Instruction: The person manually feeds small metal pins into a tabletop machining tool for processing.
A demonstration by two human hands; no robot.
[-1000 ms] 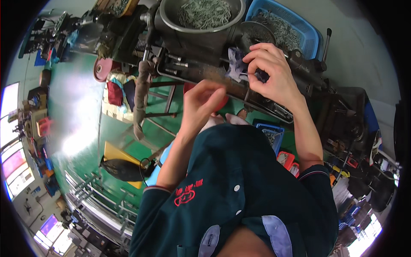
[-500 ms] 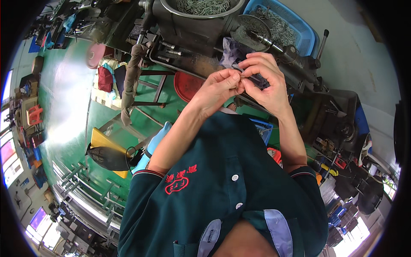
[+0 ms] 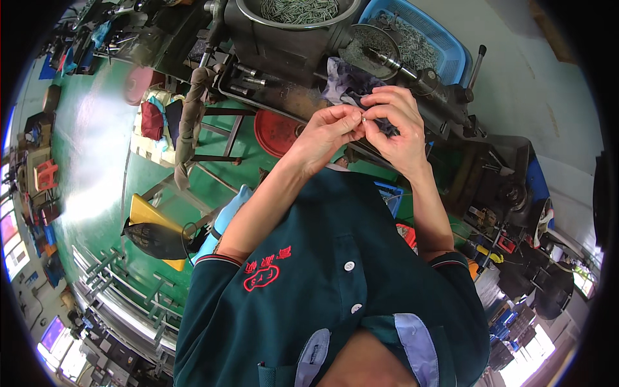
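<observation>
Both of my hands are raised in front of my chest, fingertips meeting. My left hand (image 3: 330, 134) pinches a small shiny metal piece (image 3: 363, 119) between thumb and index finger. From the other side, the thumb and index finger of my right hand (image 3: 401, 135) close on the same piece, while its other fingers are bent and raised. The piece is too small and too covered for me to tell its kind. Just beyond the hands a crumpled dark patterned cloth (image 3: 348, 79) lies on the machine (image 3: 277, 58).
At the far side, a round metal bowl (image 3: 300, 25) and a blue plastic basket (image 3: 459, 57) hold many small metal parts. A metal lever (image 3: 478, 68) rises beside the basket. Below the machine sits a red round tub (image 3: 265, 135). A yellow board (image 3: 145, 209) stands at the left.
My right hand's fingers have drawn in slightly, and a bright bit of the metal piece now shows between the fingertips. The whole view has shifted a little.
</observation>
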